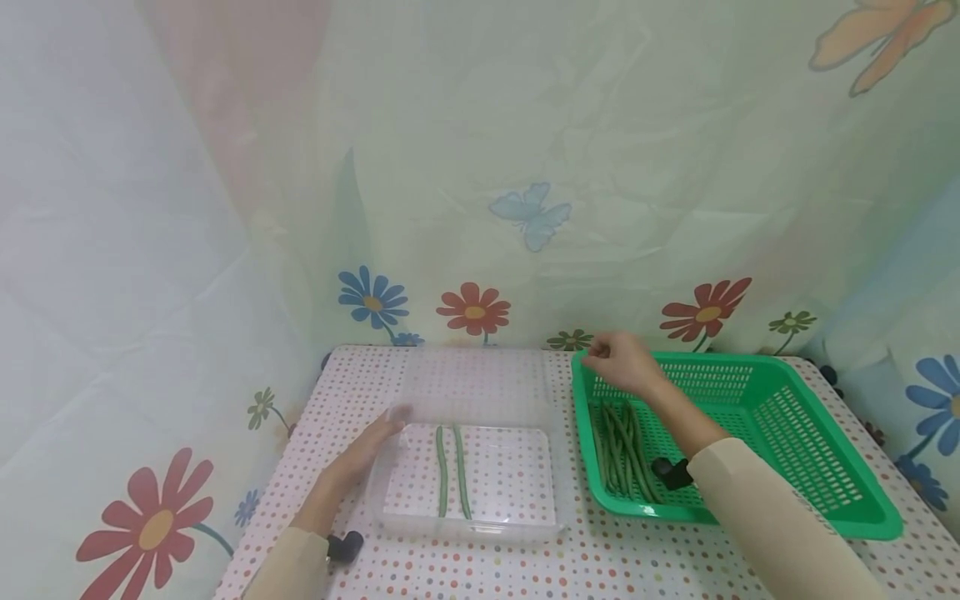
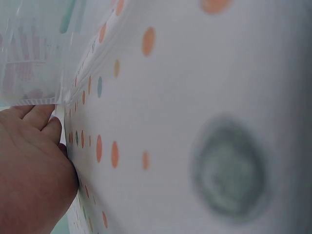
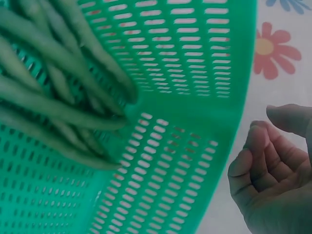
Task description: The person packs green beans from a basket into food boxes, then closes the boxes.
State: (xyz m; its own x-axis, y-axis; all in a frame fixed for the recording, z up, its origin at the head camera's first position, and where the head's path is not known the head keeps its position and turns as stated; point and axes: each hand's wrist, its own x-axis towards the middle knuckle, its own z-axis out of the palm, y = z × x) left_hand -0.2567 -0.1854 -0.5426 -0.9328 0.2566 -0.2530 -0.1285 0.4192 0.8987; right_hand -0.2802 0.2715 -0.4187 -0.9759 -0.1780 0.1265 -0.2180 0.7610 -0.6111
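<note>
A clear plastic clamshell box [image 1: 517, 530] lies with its lid [image 1: 472, 375] folded back, and two green beans [image 1: 442, 475] are lengthwise inside. My left hand [image 1: 367, 443] touches the box's left side near the hinge; the left wrist view shows its fingers extended to the box edge, their tips partly hidden. Over the far left corner of a green plastic basket [image 1: 883, 518] hovers my right hand [image 1: 621, 363]. Its fingers are loosely bent, thumb apart, with nothing between them in the right wrist view. Several more green beans [image 3: 63, 112] are heaped at the basket's left end.
A dotted cloth [image 1: 600, 575] covers the table, with the box left of the basket. Behind the table hangs a flowered sheet [image 1: 600, 250], close to the far rims. Dark wrist-camera mounts [image 1: 347, 547] stick out from both wrists.
</note>
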